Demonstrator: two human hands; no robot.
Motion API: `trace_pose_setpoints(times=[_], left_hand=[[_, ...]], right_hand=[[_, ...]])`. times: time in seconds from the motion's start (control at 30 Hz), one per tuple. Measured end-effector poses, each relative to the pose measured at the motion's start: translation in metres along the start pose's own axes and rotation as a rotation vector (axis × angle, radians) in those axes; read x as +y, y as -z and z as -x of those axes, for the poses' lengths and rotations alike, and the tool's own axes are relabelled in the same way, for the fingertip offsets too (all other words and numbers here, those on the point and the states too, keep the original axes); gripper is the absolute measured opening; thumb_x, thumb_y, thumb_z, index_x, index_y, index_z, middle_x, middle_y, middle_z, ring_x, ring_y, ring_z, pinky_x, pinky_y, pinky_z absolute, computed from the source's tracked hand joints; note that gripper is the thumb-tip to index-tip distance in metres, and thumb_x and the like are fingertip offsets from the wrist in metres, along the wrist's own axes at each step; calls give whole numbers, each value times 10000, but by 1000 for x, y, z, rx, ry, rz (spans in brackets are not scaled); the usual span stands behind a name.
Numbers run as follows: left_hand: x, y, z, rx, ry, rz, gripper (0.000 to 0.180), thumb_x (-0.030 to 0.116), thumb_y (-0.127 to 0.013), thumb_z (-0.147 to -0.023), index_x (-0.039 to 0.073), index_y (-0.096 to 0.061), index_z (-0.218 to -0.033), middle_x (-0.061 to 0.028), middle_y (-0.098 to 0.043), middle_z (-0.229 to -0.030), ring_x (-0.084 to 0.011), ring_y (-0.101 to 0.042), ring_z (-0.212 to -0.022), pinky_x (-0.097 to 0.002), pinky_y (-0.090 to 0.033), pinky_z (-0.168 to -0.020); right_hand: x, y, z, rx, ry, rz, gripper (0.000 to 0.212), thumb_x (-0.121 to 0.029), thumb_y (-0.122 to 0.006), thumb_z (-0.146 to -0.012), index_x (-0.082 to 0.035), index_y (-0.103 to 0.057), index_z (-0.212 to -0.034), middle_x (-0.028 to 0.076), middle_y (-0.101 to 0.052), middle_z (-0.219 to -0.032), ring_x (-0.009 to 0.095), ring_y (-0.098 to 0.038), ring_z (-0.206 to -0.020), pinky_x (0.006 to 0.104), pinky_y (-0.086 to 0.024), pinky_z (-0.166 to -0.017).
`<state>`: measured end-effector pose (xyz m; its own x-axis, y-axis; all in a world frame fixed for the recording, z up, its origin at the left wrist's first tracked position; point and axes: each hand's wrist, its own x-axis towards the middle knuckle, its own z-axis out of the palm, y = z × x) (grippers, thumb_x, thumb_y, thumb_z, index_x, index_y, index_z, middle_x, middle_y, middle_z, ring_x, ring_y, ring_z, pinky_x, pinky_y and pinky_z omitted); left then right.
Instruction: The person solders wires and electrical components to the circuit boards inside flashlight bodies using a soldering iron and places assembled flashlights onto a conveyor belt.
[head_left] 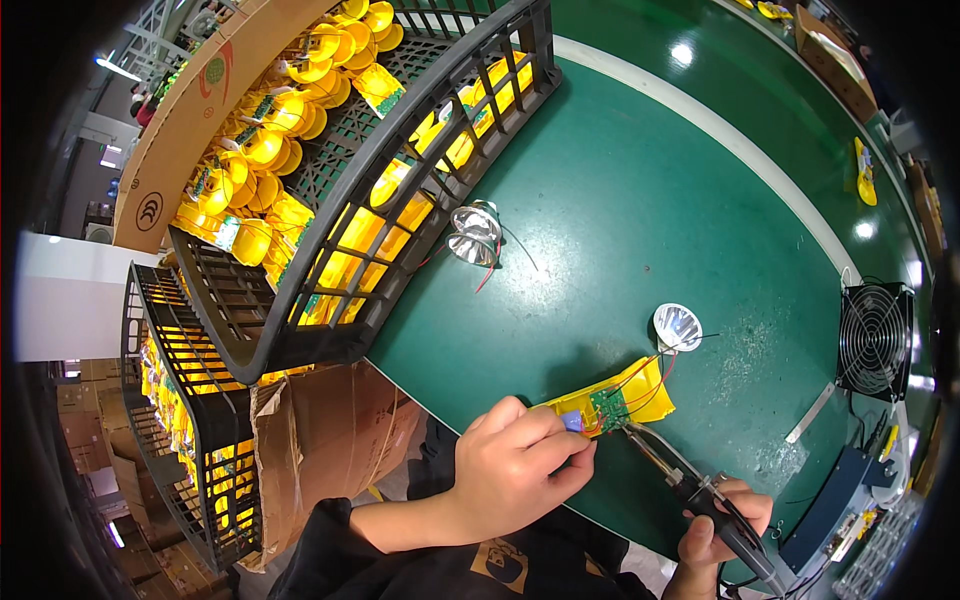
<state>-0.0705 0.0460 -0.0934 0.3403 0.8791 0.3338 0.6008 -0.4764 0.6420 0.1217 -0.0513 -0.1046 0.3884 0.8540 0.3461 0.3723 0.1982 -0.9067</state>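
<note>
My left hand (520, 462) is closed at the left end of a yellow plastic shell (652, 392), steadying it on the green table. In the shell lie a small green circuit board (606, 408) and a blue-violet piece (572, 420) beside my fingertips. Thin red and dark wires run from the board to a silver lamp reflector (678, 328) just behind the shell. My right hand (722, 525) grips a black soldering iron (690, 488) with a thin tube along it. Its tip meets the near edge of the board, though the exact contact point is too small to make out.
A black plastic basket (345, 215) full of yellow shells stands at left, with cardboard behind it and another basket (235, 430) lower down. Stacked reflectors (473, 235) lie by its side. At right are a black fan (875, 340), a metal ruler (810, 412) and a dark blue box (832, 505).
</note>
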Motion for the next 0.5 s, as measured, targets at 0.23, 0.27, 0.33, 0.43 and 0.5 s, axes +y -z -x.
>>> trace_pose_setpoints(times=[0.23, 0.27, 0.33, 0.43, 0.5], left_hand=[[0, 0, 0, 11, 0, -6, 170, 48, -714, -499, 112, -628, -631, 31, -508, -580, -133, -394, -490, -229, -324, -414], [1, -1, 0, 15, 0, -6, 170, 46, -713, -499, 112, -627, -629, 31, -507, -580, -133, -396, -491, -229, -323, -413], [1, -1, 0, 16, -2, -2, 173, 44, -712, -499, 112, -625, -632, 30, -506, -580, -134, -399, -492, -229, -325, -415], [0, 0, 0, 19, -13, 6, 182, 42, -711, -500, 113, -623, -642, 28, -505, -582, -136, -405, -495, -233, -330, -419], [0, 0, 0, 20, -25, 8, 187, 41, -710, -502, 114, -622, -650, 26, -505, -584, -138, -409, -496, -235, -332, -422]], right_hand=[[-5, 2, -1, 226, -93, -76, 514, -425, -700, -670, -48, -372, -793, 45, -473, -649, 121, -482, -522, 241, -428, -516], [-4, 2, -3, 273, -33, -65, 481, -408, -678, -685, -42, -380, -781, 51, -467, -616, 121, -477, -503, 220, -408, -475], [-3, 3, -5, 359, 6, -60, 457, -398, -662, -688, -37, -392, -761, 59, -459, -579, 121, -474, -496, 197, -386, -434], [-4, 3, -6, 358, 3, -69, 460, -398, -663, -687, -36, -388, -757, 62, -454, -579, 123, -467, -499, 193, -384, -436], [-6, 2, -6, 341, -17, -73, 459, -396, -662, -687, -36, -386, -754, 60, -446, -582, 122, -456, -498, 194, -378, -438]])
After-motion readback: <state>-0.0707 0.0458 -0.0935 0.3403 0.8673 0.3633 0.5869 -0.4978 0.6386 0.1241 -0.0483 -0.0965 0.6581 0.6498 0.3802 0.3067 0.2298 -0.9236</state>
